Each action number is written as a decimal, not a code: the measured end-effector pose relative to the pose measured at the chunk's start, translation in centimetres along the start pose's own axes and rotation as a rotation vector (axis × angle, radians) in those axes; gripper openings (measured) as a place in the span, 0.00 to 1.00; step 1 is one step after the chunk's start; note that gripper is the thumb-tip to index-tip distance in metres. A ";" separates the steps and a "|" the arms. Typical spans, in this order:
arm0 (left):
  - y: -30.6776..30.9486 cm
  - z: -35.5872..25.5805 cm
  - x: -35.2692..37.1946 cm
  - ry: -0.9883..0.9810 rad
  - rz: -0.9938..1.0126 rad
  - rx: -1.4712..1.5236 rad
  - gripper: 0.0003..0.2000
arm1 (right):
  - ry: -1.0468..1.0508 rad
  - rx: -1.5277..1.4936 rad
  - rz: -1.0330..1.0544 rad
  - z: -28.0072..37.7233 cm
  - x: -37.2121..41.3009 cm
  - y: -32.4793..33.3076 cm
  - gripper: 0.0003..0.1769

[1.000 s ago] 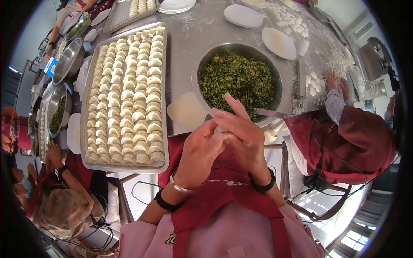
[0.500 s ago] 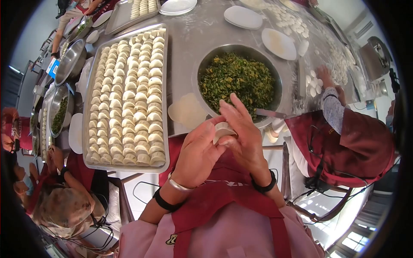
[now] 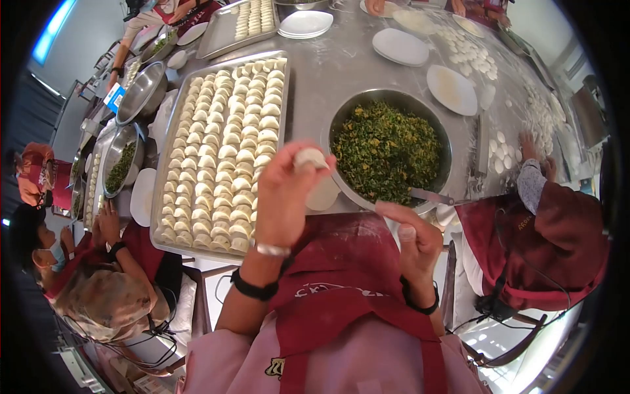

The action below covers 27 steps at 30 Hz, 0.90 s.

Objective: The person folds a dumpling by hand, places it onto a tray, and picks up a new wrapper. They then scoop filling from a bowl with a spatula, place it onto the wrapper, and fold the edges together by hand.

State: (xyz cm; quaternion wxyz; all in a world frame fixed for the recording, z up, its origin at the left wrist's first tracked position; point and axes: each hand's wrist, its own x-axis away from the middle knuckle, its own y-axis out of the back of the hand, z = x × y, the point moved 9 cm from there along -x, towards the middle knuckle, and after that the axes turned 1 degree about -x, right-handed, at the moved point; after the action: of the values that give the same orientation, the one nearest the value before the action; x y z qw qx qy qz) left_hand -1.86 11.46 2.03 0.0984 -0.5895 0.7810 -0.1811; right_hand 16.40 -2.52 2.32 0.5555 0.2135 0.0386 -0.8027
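Observation:
My left hand (image 3: 283, 203) is raised between the tray and the filling bowl, fingers closed on a folded dumpling (image 3: 310, 158). Just below that hand, a few round wrappers (image 3: 323, 195) lie at the table's edge. My right hand (image 3: 419, 241) holds nothing, its index finger stretched out and thumb apart, in front of the bowl's near rim. Chopped green and yellow filling (image 3: 387, 148) fills much of the steel bowl (image 3: 447, 141). A flat metal utensil handle (image 3: 433, 196) sticks out over the bowl's right rim. Rows of dumplings (image 3: 226, 151) cover the metal tray (image 3: 286, 85) on the left.
White plates (image 3: 400, 47) and another plate (image 3: 453, 90) lie beyond the bowl. Dough pieces (image 3: 469, 52) are spread over the floury steel table (image 3: 341, 72). A co-worker's hand (image 3: 530, 146) works at the right; another person (image 3: 111, 276) sits at the left beside metal bowls (image 3: 125, 157).
My hands have come apart. My left hand has moved up and toward the tray with the dumpling, while my right hand has let go and drawn back right. The view has shifted.

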 end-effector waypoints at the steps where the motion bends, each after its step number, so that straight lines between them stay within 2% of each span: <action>1: 0.8 -0.8 -1.3 -0.080 -0.055 -0.103 0.16 | -0.114 -0.048 0.025 -1.1 0.7 0.5 0.24; 5: 3.5 -0.4 -7.2 -0.178 -0.204 -0.368 0.16 | -0.443 -0.117 0.085 -7.8 4.7 1.9 0.29; 9: 6.3 2.6 -12.6 -0.304 -0.259 -0.711 0.15 | -0.817 -0.518 -0.186 -12.5 6.9 2.4 0.32; 10: 6.3 3.1 -13.4 -0.336 -0.256 -0.821 0.15 | -0.818 -0.541 -0.220 -12.6 6.6 2.4 0.30; 13: 7.5 5.8 -15.3 -0.222 -0.288 -0.829 0.13 | -0.782 -0.571 -0.307 -13.0 4.8 2.5 0.25; 17: 8.9 9.3 -16.6 -0.198 -0.272 -0.816 0.13 | -0.675 -0.558 -0.443 -14.2 3.7 3.2 0.18; 18: 8.1 8.8 -16.1 -0.278 -0.268 -0.970 0.13 | -0.657 -0.570 -0.488 -14.4 3.7 3.6 0.16; 21: 7.6 9.7 -16.0 -0.215 -0.219 -1.007 0.14 | -0.672 -0.547 -0.519 -14.3 4.1 4.5 0.15; 24: 6.6 10.1 -16.4 -0.313 -0.156 -1.183 0.14 | -0.649 -0.506 -0.542 -13.8 4.6 5.4 0.16; 27: 5.5 9.8 -16.2 -0.524 -0.100 -1.429 0.14 | -0.643 -0.482 -0.543 -12.9 4.4 5.6 0.17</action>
State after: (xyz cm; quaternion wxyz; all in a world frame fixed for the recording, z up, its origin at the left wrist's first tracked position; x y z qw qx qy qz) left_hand 1.48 26.61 -10.14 -0.1333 -0.5681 0.6318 0.5102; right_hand 24.08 -4.66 -10.05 0.3433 -0.1978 0.1043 -0.9122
